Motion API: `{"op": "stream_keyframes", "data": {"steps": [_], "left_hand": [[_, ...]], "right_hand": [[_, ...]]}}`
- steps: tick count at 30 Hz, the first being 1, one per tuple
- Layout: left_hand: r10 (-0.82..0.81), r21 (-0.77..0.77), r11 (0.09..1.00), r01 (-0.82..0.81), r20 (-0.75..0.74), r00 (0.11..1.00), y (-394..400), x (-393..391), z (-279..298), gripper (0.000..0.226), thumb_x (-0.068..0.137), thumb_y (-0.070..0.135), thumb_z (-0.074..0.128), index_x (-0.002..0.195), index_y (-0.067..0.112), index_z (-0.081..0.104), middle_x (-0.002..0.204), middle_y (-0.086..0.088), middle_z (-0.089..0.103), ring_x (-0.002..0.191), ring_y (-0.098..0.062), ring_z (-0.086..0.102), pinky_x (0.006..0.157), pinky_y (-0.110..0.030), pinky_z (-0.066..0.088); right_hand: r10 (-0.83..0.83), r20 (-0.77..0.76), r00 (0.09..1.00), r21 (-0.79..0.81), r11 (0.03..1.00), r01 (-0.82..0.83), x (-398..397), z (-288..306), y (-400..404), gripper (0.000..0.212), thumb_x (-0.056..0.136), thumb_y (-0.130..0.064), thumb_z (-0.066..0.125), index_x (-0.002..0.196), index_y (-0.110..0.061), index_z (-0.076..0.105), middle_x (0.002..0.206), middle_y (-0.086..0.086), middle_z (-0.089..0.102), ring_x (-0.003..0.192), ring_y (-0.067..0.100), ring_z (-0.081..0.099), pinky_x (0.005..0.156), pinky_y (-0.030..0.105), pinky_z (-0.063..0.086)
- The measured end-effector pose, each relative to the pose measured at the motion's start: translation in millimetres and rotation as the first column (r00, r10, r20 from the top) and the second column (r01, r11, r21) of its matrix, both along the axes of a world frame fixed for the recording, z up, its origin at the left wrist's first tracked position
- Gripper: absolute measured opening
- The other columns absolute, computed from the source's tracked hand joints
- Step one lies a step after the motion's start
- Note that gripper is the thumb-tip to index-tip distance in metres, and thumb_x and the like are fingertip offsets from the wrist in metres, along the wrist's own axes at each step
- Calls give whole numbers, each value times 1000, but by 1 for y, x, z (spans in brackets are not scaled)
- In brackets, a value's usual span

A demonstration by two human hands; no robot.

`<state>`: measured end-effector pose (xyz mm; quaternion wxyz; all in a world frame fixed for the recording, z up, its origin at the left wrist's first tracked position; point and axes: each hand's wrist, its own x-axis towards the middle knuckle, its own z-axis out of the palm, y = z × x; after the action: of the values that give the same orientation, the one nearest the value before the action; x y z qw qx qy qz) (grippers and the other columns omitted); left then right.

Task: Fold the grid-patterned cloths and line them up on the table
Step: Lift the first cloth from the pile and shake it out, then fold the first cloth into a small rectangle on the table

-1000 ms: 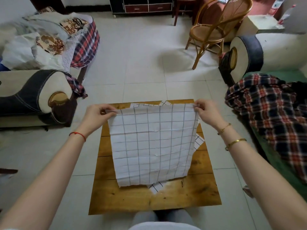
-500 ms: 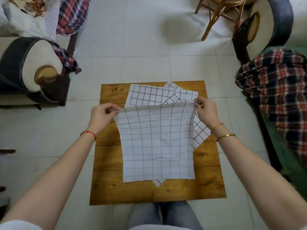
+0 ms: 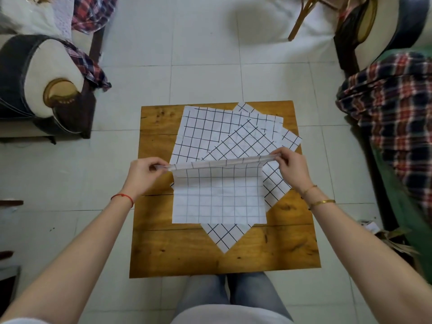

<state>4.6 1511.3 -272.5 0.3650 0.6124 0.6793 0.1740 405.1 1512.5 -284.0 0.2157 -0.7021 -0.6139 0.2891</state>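
Both hands pinch the top cloth (image 3: pixel 219 197) by its far corners, left hand (image 3: pixel 142 176) and right hand (image 3: pixel 292 170); its near edge rests mid-table (image 3: pixel 163 249) over the other cloths (image 3: pixel 210 134). It looks light and limp, so corner grips suit it.

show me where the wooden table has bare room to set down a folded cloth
Bare wood: the near strip of the square wooden table below the held grid-patterned cloth, and its left edge beside the left hand. The centre and far right are crowded with overlapping loose grid cloths.
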Motion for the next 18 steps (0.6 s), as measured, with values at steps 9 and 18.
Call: {"op": "stream_keyframes", "data": {"steps": [9, 18], "left_hand": [[-41, -190, 981, 34, -36, 999, -58, -5, -61, 16, 86, 13, 70, 85, 29, 73, 99, 6, 70, 101, -13, 61, 91, -27, 49], [-77, -192, 980, 54, -113, 991, -100, 5, -123, 21, 83, 5, 69, 81, 27, 70, 98, 5, 67, 102, -13, 57, 98, -36, 47]], "right_hand": [[94, 14, 995, -215, 973, -89, 5, -54, -72, 17, 95, -14, 52, 98, -25, 65, 71, 0, 67, 65, 20, 63, 62, 43, 56], [155, 34, 987, -325, 936, -135, -6, -108, -115, 17, 94, -16, 49, 97, -26, 63, 70, -5, 66, 54, 12, 58, 49, 30, 49]]}}
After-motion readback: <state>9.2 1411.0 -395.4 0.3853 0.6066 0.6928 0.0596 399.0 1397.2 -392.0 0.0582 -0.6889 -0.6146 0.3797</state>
